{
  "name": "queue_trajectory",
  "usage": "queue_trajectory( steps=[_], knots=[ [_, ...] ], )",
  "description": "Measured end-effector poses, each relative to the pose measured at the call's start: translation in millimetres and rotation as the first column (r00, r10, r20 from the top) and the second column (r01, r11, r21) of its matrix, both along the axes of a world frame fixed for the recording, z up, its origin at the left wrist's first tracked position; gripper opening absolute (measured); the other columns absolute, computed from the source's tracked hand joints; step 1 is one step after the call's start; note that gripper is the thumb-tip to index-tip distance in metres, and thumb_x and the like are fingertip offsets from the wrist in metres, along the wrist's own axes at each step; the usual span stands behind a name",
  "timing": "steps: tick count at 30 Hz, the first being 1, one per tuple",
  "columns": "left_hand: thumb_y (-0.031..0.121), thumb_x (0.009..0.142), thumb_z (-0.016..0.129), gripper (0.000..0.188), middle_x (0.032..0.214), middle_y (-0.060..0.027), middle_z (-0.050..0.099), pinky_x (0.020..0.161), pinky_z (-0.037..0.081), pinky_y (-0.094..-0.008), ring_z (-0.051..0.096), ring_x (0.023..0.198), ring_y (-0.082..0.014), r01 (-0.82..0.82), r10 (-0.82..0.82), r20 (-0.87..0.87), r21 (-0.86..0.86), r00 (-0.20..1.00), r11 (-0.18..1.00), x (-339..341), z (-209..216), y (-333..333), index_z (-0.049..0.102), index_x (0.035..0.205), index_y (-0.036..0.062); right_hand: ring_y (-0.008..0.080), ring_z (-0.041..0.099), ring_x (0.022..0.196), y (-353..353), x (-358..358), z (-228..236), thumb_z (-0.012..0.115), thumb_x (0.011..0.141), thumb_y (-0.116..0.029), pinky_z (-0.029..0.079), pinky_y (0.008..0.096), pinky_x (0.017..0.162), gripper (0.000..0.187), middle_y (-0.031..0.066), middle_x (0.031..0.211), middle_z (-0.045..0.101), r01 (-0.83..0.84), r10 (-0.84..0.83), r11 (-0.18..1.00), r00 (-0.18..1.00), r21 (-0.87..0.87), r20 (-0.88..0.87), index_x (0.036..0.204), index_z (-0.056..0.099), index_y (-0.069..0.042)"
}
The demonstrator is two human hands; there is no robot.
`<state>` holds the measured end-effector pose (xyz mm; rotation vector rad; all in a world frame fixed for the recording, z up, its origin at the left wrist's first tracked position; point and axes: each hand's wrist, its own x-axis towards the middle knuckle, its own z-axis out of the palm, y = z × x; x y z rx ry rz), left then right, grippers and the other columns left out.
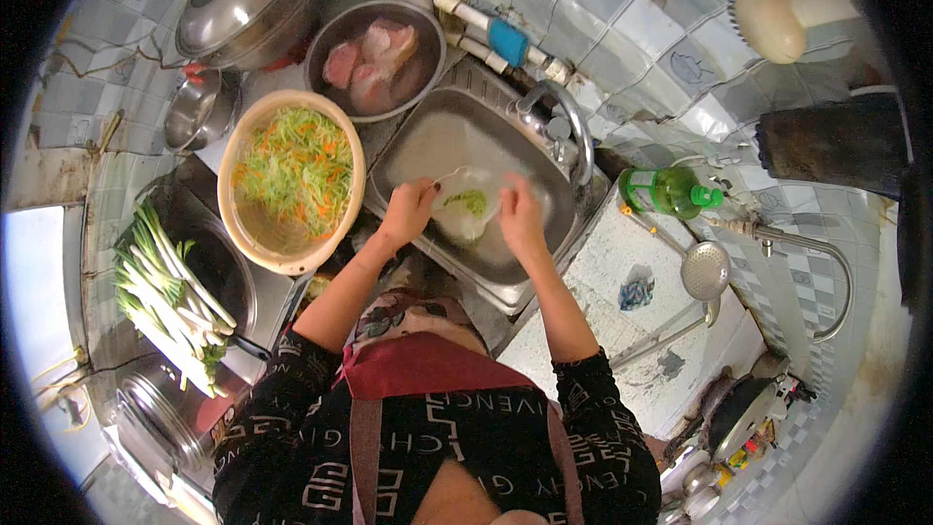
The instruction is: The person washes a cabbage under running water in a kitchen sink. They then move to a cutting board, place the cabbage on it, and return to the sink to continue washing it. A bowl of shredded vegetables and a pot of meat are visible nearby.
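Over the steel sink (pixel 413 151), both hands hold up a thin see-through plastic bag (pixel 470 229), with something yellow-green in or behind it. Its upper edge stretches between my left hand (pixel 412 212) and my right hand (pixel 521 218). The fingers of my left hand are closed on one side. My right hand, slightly blurred, pinches the other side. Left of the sink, a cream plastic basket (pixel 229 185) is heaped with shredded green and orange vegetables (pixel 296 170). Behind it, pieces of raw meat (pixel 374 63) lie in a metal basin (pixel 313 73).
A curved faucet (pixel 581 136) rises at the sink's right rim. Right of it are a green bottle (pixel 671 192) and a skimmer (pixel 705 270) on a white worktop (pixel 583 316). Spring onions (pixel 170 301) lie at far left, near a lidded pot (pixel 248 10) and a small pan (pixel 199 112).
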<state>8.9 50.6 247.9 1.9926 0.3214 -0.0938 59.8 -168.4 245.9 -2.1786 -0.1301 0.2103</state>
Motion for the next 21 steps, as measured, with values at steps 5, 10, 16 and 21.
queue_trajectory(
  steps=[5, 10, 16, 21],
  knots=[
    [0.015, 0.093, 0.056, 0.022, 0.073, -0.0254, 0.057, 0.062, 0.046, -0.0402, 0.056, 0.064, -0.0388, -0.050, 0.052, 0.058, -0.036, 0.997, 0.998, 14.3, -13.4, 7.9, 0.063, 0.096, -0.0057, 0.0407, 0.063, 0.081, 22.5, -44.1, -1.4, 0.054, 0.095, -0.015, 0.050, 0.0456, 0.073, 0.016, 0.0203, 0.095, 0.065, -0.051, 0.044, 0.991, 0.997, -0.121, -0.061, 0.104, 0.059, -0.003],
    [0.014, 0.096, 0.053, 0.021, 0.069, -0.0104, 0.055, 0.057, 0.040, -0.0339, 0.044, 0.063, -0.0140, -0.006, 0.007, 0.010, -0.152, 1.000, 0.988, 18.2, -24.3, 0.6, 0.063, 0.098, -0.0043, 0.0360, 0.064, 0.093, 48.8, -97.5, -102.2, 0.064, 0.090, -0.019, 0.050, 0.0436, 0.084, 0.027, 0.0195, 0.099, 0.068, -0.337, 0.306, 0.923, 0.936, -0.187, -0.174, 0.112, 0.066, -0.005],
    [0.012, 0.094, 0.055, 0.019, 0.069, -0.0191, 0.057, 0.058, 0.044, -0.0354, 0.054, 0.062, -0.0213, -0.072, 0.064, -0.047, -0.210, 0.997, 0.975, 11.8, -19.8, 8.6, 0.062, 0.096, -0.0053, 0.0335, 0.067, 0.079, 67.2, -88.6, -123.5, 0.069, 0.084, -0.017, 0.052, 0.0398, 0.070, 0.022, 0.0152, 0.088, 0.071, -0.252, 0.208, 0.966, 0.895, -0.062, -0.394, 0.101, 0.071, -0.003],
    [0.009, 0.093, 0.055, 0.015, 0.070, -0.0160, 0.057, 0.058, 0.045, -0.0346, 0.056, 0.066, -0.0212, -0.059, 0.064, 0.015, -0.206, 0.998, 0.977, -8.8, -7.7, -8.5, 0.060, 0.094, -0.0053, 0.0324, 0.066, 0.084, 83.2, -88.5, -113.7, 0.064, 0.085, -0.013, 0.050, 0.0416, 0.068, 0.028, 0.0161, 0.096, 0.069, -0.173, 0.172, 0.984, 0.985, -0.048, -0.025, 0.112, 0.065, -0.005]
  ],
)
